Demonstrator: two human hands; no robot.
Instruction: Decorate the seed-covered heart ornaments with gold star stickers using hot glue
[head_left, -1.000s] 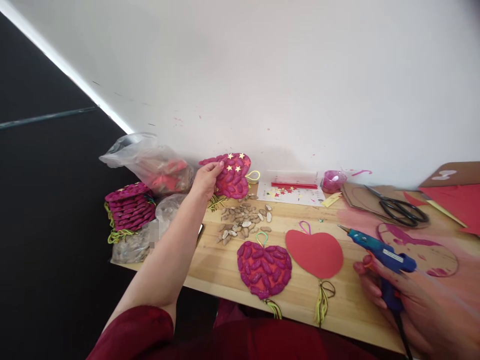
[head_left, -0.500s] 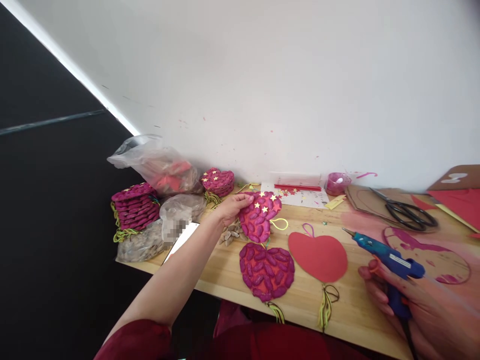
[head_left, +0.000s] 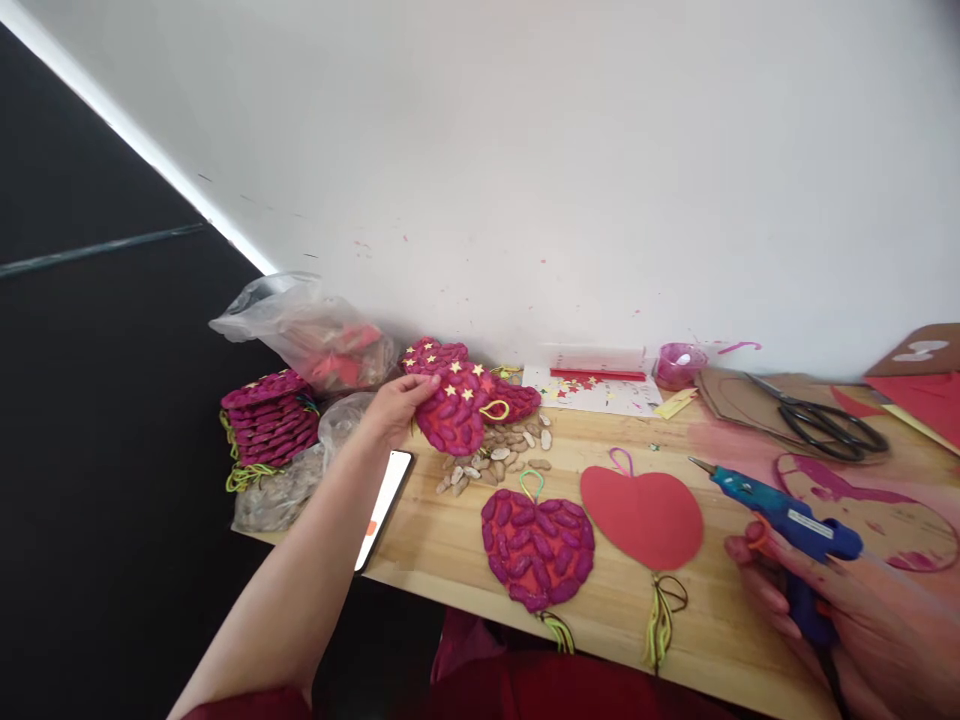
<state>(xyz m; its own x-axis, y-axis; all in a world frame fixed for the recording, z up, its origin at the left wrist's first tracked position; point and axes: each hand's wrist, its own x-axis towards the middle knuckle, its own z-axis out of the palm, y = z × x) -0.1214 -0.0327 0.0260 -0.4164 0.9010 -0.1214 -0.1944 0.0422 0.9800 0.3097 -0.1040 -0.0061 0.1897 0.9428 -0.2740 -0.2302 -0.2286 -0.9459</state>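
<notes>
White wall backs the wooden worktable I am looking down on. My left hand pinches a starred seed heart by its left edge, fingers closed on it, holding it tilted above the loose seeds. Taking that heart as my landmark: just behind it sits a small stack of starred hearts; below it, flat on the table, lies a seed-covered heart with a green loop, and right of that one a plain red paper heart with a tassel. Left of the landmark I see a clear plastic bag, a pile of plain hearts, and a phone at the table edge. Far to its right my right hand is wrapped around the blue glue gun, nozzle pointing towards the paper heart. Beyond the gun lie black scissors on cardboard, with a pink tape roll by the wall
</notes>
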